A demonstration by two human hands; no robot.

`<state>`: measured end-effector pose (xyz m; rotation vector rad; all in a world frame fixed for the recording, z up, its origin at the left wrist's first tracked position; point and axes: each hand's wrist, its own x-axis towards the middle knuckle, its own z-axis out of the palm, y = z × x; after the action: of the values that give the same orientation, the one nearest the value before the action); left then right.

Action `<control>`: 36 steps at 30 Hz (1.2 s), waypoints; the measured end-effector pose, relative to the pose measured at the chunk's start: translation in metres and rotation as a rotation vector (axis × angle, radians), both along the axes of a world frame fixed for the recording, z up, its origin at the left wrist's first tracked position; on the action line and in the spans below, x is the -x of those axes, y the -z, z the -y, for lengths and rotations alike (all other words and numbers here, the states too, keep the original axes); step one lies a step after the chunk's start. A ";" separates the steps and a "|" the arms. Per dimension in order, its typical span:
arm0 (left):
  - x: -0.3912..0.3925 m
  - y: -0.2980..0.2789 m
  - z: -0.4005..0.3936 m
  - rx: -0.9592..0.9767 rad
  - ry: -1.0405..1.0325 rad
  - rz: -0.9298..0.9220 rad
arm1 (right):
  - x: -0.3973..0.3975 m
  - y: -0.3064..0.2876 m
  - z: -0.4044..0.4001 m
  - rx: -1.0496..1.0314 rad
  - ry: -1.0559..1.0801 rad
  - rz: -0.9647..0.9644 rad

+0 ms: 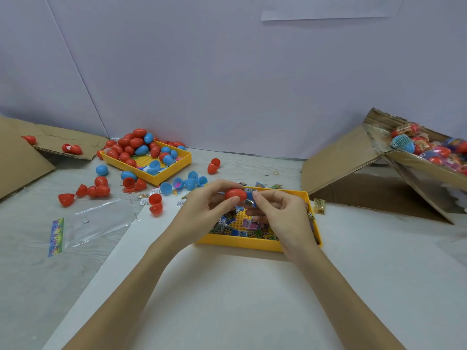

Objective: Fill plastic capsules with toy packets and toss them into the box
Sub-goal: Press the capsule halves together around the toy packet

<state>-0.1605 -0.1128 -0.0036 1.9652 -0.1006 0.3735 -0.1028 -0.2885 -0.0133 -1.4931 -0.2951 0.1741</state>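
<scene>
The left hand (209, 200) gripped a red capsule half (235, 194) between thumb and curled fingers, above the far edge of the near yellow tray (242, 242). The right hand (280, 210) pinched a blue toy packet (250, 199) against the capsule's right end; whether the packet was partly inside could not be told, since the fingers hid the capsule's mouth. That tray held a heap of toy packets (235, 229), their print too small to read, and the right hand covered much of its right side.

At the far left a second yellow tray (156, 176) was piled with red and blue capsule halves (134, 145), and more halves (101, 188) lay scattered on the counter (252, 299) around it. A clear plastic bag (98, 222) with a coloured header lay near left. A flat cardboard sheet (20, 152) at the far left was cut off by the frame.

At the far right stood the tilted cardboard box (414, 170), cut off at the frame's edge, with filled capsules (427, 147) showing through its open top; their count could not be made out. A small yellow packet (319, 206) lay just right of the near tray.
</scene>
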 end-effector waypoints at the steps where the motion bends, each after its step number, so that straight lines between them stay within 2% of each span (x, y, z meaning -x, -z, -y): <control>1: 0.000 0.000 0.000 -0.017 -0.008 0.007 | 0.000 0.000 0.000 -0.003 -0.002 0.001; 14: 0.002 0.000 0.002 0.067 -0.030 0.006 | 0.001 -0.001 0.001 -0.010 -0.021 -0.033; 21: 0.003 -0.003 0.004 -0.117 -0.088 0.069 | 0.000 -0.001 0.000 0.004 -0.065 -0.026; 24: 0.003 -0.003 0.006 -0.064 -0.049 0.067 | 0.000 -0.002 0.001 -0.022 -0.106 -0.040; 29: 0.005 -0.003 0.006 0.138 -0.019 0.048 | -0.001 -0.004 0.004 -0.058 -0.121 -0.019; 36: 0.004 -0.005 0.005 0.168 -0.068 0.057 | 0.001 -0.002 0.005 -0.075 -0.074 0.037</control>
<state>-0.1643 -0.1178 0.0015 1.7953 -0.0374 0.4684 -0.1033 -0.2933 -0.0112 -1.4130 -0.3837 0.1927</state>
